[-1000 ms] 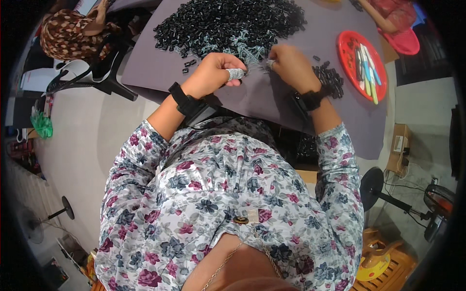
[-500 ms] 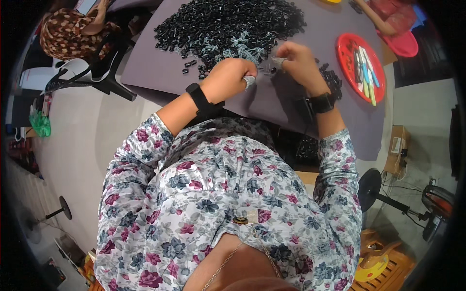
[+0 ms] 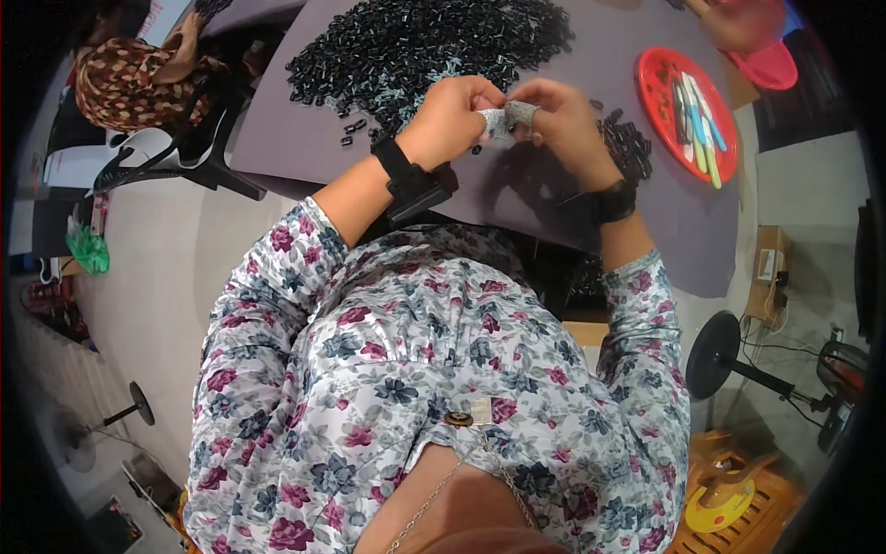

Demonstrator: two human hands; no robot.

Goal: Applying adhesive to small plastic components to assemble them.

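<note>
My left hand (image 3: 445, 120) and my right hand (image 3: 570, 131) meet above the table's near side, fingers pinched together. Grey wraps cover both thumbs. Whatever sits between the fingertips is too small and covered to make out. Just beyond my hands lies a big heap of small black plastic pieces (image 3: 406, 55). Pale grey-blue slim pieces (image 3: 392, 98) are mixed into its near edge. A smaller pile of black pieces (image 3: 628, 148) lies beside my right wrist.
A red round tray (image 3: 653, 81) on the right holds several knives with coloured handles (image 3: 699, 125). Another person (image 3: 138, 83) sits at left by a black chair (image 3: 217, 166); another person's arm shows at upper right near a pink basin (image 3: 773, 69). A pedestal fan (image 3: 715, 355) stands at right.
My hands have come together; the left moved up and right, the right slightly left. A moment before they were apart, each with its fingers pinched.
</note>
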